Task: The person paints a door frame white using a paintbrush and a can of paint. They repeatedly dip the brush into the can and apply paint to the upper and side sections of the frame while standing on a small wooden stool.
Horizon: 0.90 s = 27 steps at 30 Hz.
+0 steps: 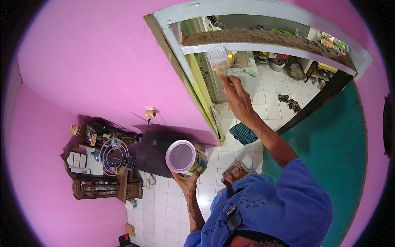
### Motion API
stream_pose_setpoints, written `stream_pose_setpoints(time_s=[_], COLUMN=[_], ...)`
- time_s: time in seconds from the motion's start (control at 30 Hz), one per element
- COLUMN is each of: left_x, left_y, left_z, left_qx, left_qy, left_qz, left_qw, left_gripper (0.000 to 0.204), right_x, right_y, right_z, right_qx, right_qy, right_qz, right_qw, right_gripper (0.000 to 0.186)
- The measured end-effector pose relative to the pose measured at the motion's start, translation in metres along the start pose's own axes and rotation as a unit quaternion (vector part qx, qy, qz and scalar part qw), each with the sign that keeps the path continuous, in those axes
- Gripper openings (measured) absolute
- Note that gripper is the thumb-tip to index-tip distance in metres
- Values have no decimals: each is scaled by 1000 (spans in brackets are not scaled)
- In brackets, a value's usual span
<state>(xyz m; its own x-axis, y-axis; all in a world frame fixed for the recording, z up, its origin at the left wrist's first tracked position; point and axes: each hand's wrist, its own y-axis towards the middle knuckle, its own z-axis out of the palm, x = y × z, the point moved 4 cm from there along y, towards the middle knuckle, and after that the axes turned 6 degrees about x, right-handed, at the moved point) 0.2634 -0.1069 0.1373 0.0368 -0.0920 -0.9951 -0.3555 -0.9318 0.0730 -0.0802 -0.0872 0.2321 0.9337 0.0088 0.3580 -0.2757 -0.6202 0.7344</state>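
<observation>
A paint can (199, 163) with a pale rim and light paint inside is tilted toward the view at waist height. My left hand (187, 180) supports it from beneath, fingers wrapped round its lower part. Higher up, my right hand (239, 99) grips a wide paintbrush (218, 57) with pale, paint-covered bristles. The bristles meet the front of the whitish crossbar (267, 47) over the doorway, near its left end. Dusty brown grime covers the top of that crossbar. Yellow and grey paint shows on the left door post (193, 82).
A green door (325, 152) stands on the right. Below left are a dark wooden dresser (96, 187), a round fan (114, 157) and a dark covered object (154, 154). A wall socket (150, 113) projects from the pink wall. A striped cloth (243, 133) lies on the tiled floor.
</observation>
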Motion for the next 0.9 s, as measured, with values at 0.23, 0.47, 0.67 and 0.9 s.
stream_pose_setpoints(time_s=[0.23, 0.47, 0.67, 0.9], left_x=[2, -4, -5, 6], left_y=[-2, 0, 3, 3], left_z=[-6, 1, 3, 3], left_qx=[-9, -4, 8, 18], left_qy=[10, 3, 14, 16], left_qz=[-13, -26, -5, 7], left_qw=[1000, 1000, 1000, 1000], left_gripper=[110, 107, 105, 104], right_x=[25, -22, -47, -46], right_y=[8, -4, -56, -68], right_z=[-11, -38, -108, -113], right_qx=[3, -146, -268, -329], right_qy=[100, 281, 207, 58], right_qz=[-1, 119, 187, 173], right_qw=[995, 941, 922, 927], right_gripper=[57, 41, 31, 48])
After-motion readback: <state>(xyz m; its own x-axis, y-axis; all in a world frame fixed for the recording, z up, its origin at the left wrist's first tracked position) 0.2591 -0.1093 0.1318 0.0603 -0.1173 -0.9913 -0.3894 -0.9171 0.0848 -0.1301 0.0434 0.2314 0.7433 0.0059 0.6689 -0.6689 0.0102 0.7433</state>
